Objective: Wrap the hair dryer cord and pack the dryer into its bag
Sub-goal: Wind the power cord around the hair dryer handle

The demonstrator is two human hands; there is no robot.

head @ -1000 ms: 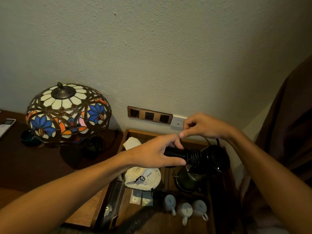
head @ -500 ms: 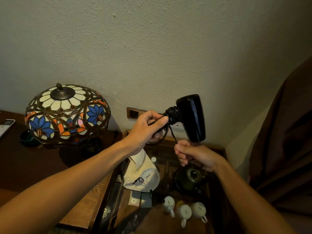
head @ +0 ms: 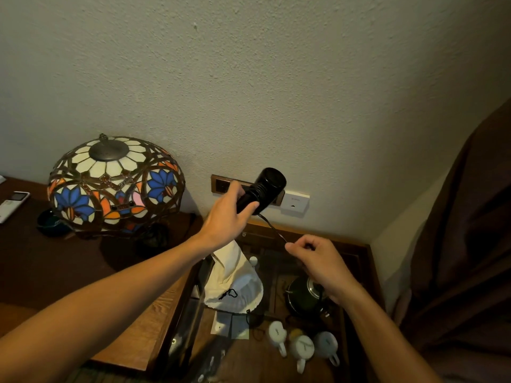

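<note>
My left hand (head: pixel 228 217) grips the handle of the black hair dryer (head: pixel 264 189), held up in front of the wall sockets with its barrel end turned toward me. Several turns of black cord (head: pixel 272 226) sit on the handle near the body. A free stretch of cord runs down and right from the handle to my right hand (head: pixel 318 261), which pinches it taut. The plug end hangs below my right wrist near the kettle. The white drawstring bag (head: pixel 235 283) lies crumpled on the wooden tray (head: pixel 367 272) beneath my hands.
A stained-glass lamp (head: pixel 116 183) stands on the dark table at left, a white remote (head: pixel 12 201) beyond it. The tray also holds a dark kettle (head: pixel 302 297), three white mugs (head: pixel 302 346) and sachets. A brown curtain (head: pixel 464 244) hangs at right. Sockets (head: pixel 221 185) line the wall.
The dryer has turned so its barrel end faces me. My right hand moved right and pulled the cord out taut from the handle.
</note>
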